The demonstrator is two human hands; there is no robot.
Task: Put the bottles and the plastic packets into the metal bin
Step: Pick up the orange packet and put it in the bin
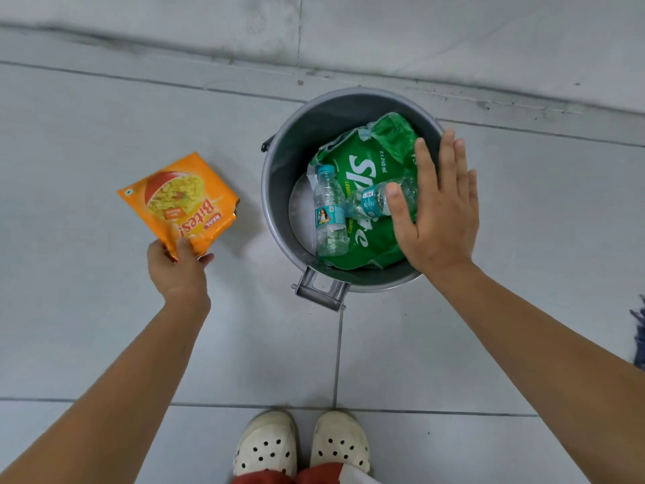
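A round metal bin (279, 162) stands on the tiled floor. Inside it lies a green plastic Sprite wrapper (363, 169) with two small clear water bottles on top: one (328, 211) lying lengthwise at the left, the other (373, 200) tilted across it. My right hand (439, 211) hovers over the bin's right side, fingers spread, thumb close to the tilted bottle, holding nothing. To the left of the bin, my left hand (178, 263) pinches the near corner of an orange noodle packet (181, 200) just above the floor.
Grey floor tiles (104, 117) surround the bin, and a wall base (453, 36) runs behind it. A hinged clasp (321, 288) juts from the bin's near rim. My two white clogs (300, 441) stand at the bottom. A blue fringe (638, 330) shows at the right edge.
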